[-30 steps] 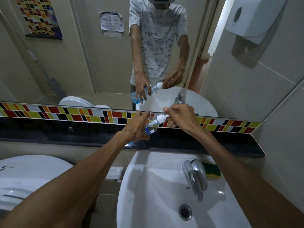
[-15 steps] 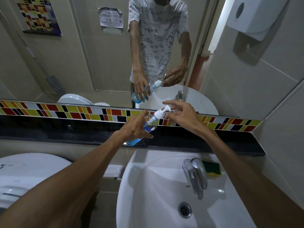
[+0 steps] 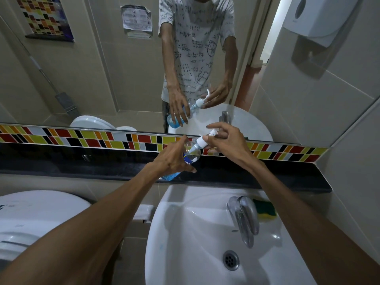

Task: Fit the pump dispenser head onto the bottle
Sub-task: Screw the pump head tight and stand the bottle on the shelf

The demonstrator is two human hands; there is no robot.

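Note:
A clear bottle point(image 3: 192, 155) with blue liquid at its bottom is tilted to the right above the black ledge point(image 3: 82, 163). My left hand point(image 3: 174, 157) wraps around its body. The white pump dispenser head point(image 3: 203, 140) sits on the bottle's neck, nozzle pointing up and right. My right hand point(image 3: 228, 140) has its fingertips around the pump's collar, with the other fingers spread. The mirror above repeats both hands and the bottle.
A white sink point(image 3: 185, 243) with a chrome tap point(image 3: 244, 219) and drain point(image 3: 231, 260) lies below the ledge. A green and yellow sponge point(image 3: 265, 209) sits behind the tap. A white toilet lid point(image 3: 30, 214) is at the left, a wall dispenser point(image 3: 316, 19) at the upper right.
The bottle has moved lower and closer to the ledge. My right hand has loosened from a closed grip to spread fingers at the pump collar, and the nozzle now shows.

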